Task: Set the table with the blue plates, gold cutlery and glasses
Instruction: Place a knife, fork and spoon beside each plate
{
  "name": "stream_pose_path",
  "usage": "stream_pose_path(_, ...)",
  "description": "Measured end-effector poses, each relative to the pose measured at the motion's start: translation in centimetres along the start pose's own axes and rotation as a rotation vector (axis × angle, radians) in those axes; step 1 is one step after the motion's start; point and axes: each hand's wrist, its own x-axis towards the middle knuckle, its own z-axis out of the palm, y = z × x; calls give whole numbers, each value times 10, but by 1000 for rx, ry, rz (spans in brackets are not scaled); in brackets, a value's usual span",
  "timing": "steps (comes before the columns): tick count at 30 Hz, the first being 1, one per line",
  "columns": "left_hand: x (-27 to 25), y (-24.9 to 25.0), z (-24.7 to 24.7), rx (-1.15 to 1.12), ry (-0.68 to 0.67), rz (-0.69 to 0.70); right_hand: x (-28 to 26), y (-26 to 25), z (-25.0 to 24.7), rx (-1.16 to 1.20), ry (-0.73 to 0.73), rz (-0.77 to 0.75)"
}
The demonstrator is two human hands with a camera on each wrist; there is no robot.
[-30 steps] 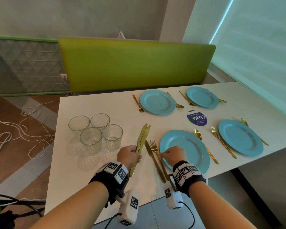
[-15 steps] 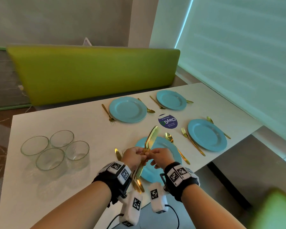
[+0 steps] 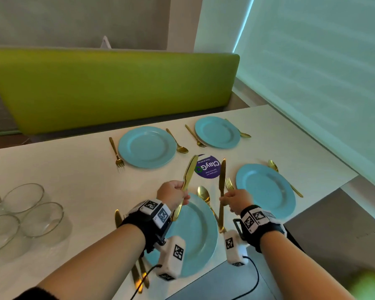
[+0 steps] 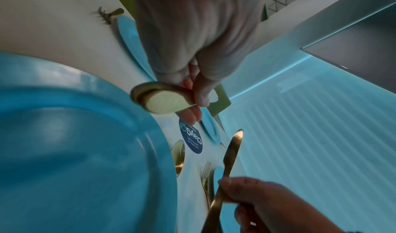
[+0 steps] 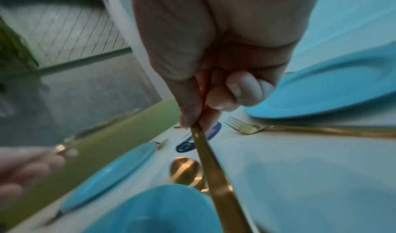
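Both hands hover over the near blue plate (image 3: pixel 195 237) at the table's front edge. My left hand (image 3: pixel 178 191) grips a gold knife (image 3: pixel 189 175) by its handle, blade pointing up and away. My right hand (image 3: pixel 227 200) pinches a second gold knife (image 3: pixel 222 182) at mid-length, held nearly upright. In the left wrist view the left hand (image 4: pixel 193 87) wraps the knife handle (image 4: pixel 165 101). The right wrist view shows my fingers (image 5: pixel 214 101) pinching the knife (image 5: pixel 214 169). Three more blue plates (image 3: pixel 146 147) (image 3: pixel 217 132) (image 3: pixel 265 189) each have a fork and spoon beside them.
Several empty glasses (image 3: pixel 24 211) stand grouped at the left of the white table (image 3: pixel 63 169). A purple round sticker (image 3: pixel 210 169) lies mid-table. A gold spoon (image 3: pixel 204 193) lies right of the near plate, a knife and fork (image 3: pixel 139 276) left of it. A green bench back (image 3: pixel 117 89) runs behind.
My left hand held two knives together; the right hand took one of them. The hands have since drawn apart, each raising one knife, and my view turned to the right.
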Motion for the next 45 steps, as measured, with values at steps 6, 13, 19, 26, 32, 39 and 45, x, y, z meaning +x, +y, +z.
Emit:
stream_pose_path(6,22,6,25,6,29,-32,32,39,-8,-280,-16,34)
stream_pose_path(13,34,7,46,24,55,-49,51,48,-6,-355,-42,-1)
stream_pose_path(19,39,13,56,15,71,-62,60,53,-1,-382,-9,8)
stream_pose_path(26,40,13,59,19,106,-64,63,51,0,-458,51,17)
stream_pose_path(32,39,16,63,9,99,-64,64,52,0,-491,63,36)
stream_pose_path(39,38,15,67,9,108,-63,63,55,-1,-518,87,43)
stream_pose_path(45,36,14,66,17,110,-52,61,54,-1,-522,101,38)
